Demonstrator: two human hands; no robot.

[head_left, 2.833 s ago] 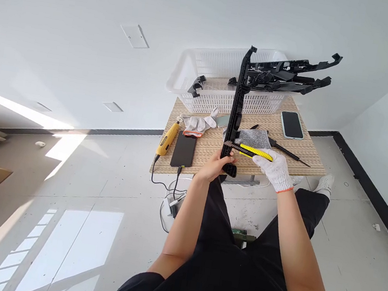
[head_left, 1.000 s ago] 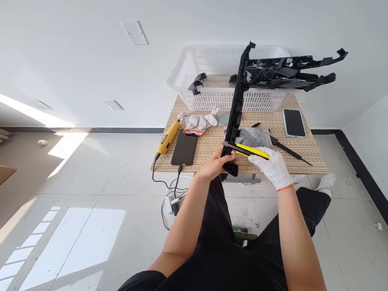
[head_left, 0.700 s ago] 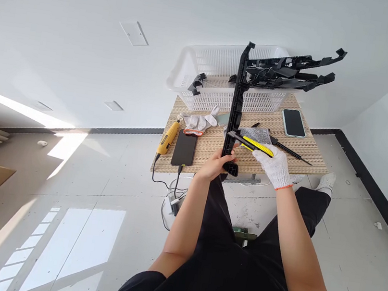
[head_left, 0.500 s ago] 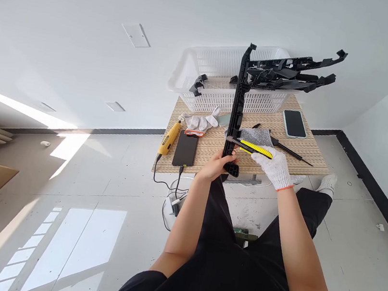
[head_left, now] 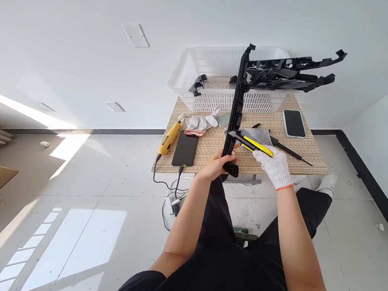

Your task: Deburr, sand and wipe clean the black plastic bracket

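My bare left hand (head_left: 217, 164) is closed around the lower end of a long black plastic trim part (head_left: 237, 105), which stands up from my grip toward the basket. In my gloved right hand (head_left: 274, 166) is a yellow and black utility knife (head_left: 257, 146), its blade pointing left. The blade tip lies over the trim part, a little above my left fingers; whether it touches cannot be made out. Behind the knife a grey cloth-like glove (head_left: 259, 135) lies on the wooden table (head_left: 210, 155).
A white plastic basket (head_left: 208, 101) at the back holds several black plastic parts (head_left: 288, 74). Left on the table are a white glove (head_left: 199, 123), a yellow corded rotary tool (head_left: 169, 139) and a black power bank-like slab (head_left: 185, 150). A phone (head_left: 294, 123) and a thin screwdriver (head_left: 293, 153) lie right.
The knife blade has moved slightly up along the trim part and tilts more steeply down to the right. My left hand and the trim part have barely moved.
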